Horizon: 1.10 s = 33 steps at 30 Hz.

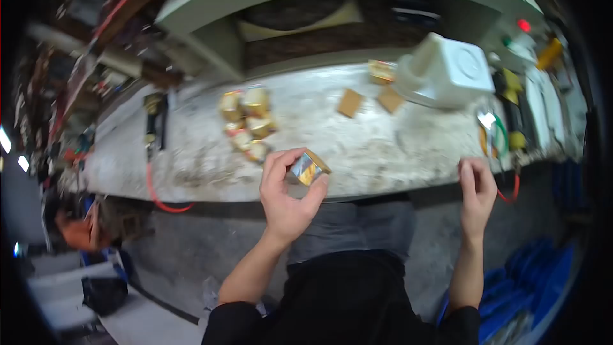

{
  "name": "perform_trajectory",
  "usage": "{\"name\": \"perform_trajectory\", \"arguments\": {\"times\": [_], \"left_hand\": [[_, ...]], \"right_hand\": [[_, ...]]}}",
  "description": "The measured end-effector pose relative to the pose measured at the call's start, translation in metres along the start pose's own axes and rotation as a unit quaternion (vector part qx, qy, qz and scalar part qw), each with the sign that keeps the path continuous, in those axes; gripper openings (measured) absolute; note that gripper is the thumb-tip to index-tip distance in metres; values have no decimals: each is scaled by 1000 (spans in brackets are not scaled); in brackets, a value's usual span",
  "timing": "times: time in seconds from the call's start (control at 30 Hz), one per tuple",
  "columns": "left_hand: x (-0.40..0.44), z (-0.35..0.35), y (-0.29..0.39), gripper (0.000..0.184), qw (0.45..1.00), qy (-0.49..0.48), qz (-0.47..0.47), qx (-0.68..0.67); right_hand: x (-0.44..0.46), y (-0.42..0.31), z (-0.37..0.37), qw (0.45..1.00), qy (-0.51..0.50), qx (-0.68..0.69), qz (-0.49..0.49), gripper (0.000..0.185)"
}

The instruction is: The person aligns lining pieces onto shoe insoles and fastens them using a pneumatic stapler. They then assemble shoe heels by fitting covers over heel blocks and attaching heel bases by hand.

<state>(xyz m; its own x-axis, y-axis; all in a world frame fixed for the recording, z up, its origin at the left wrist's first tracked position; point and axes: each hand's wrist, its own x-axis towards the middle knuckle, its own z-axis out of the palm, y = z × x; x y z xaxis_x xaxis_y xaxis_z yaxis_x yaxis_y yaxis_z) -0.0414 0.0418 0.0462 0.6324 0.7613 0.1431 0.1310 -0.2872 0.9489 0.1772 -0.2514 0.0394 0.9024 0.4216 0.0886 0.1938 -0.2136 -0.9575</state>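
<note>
Between the thumb and fingers of my left hand (289, 191) is a small shiny gold box (308, 167), held over the front edge of the workbench (306, 115). My right hand (477, 185) hangs at the bench's front edge on the right, its fingers curled together; whether they pinch anything is too small to tell. Beyond my left hand lies a group of several gold-wrapped pieces (258, 126). Two flat brown squares (350, 103) rest farther back, and another gold piece (381, 71) sits near a white plastic container (463, 70).
An air tool (152, 118) with a red hose (156, 197) lies on the left of the bench. At the right are scissors (488, 121), a green ring (501, 135) and yellow-black tools (513, 99). A grey shelf frame (211, 3) rises behind. Blue objects (523, 287) stand at lower right.
</note>
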Motion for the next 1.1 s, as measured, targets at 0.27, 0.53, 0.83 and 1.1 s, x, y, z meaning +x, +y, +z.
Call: {"name": "perform_trajectory", "arguments": {"times": [0.27,0.53,0.83,1.1], "left_hand": [[32,-47,-55,59,958,196,81,192],[9,-30,-39,41,956,195,164,143],[-20,31,25,21,962,-123,3,-245],[-14,42,20,22,968,-159,73,-179]], "right_hand": [[-13,-61,100,719,-266,585,264,40],[-3,-56,122,582,-261,694,334,42],[-24,-63,128,581,-274,686,343,36],[-25,-42,127,594,-287,685,308,29]]}}
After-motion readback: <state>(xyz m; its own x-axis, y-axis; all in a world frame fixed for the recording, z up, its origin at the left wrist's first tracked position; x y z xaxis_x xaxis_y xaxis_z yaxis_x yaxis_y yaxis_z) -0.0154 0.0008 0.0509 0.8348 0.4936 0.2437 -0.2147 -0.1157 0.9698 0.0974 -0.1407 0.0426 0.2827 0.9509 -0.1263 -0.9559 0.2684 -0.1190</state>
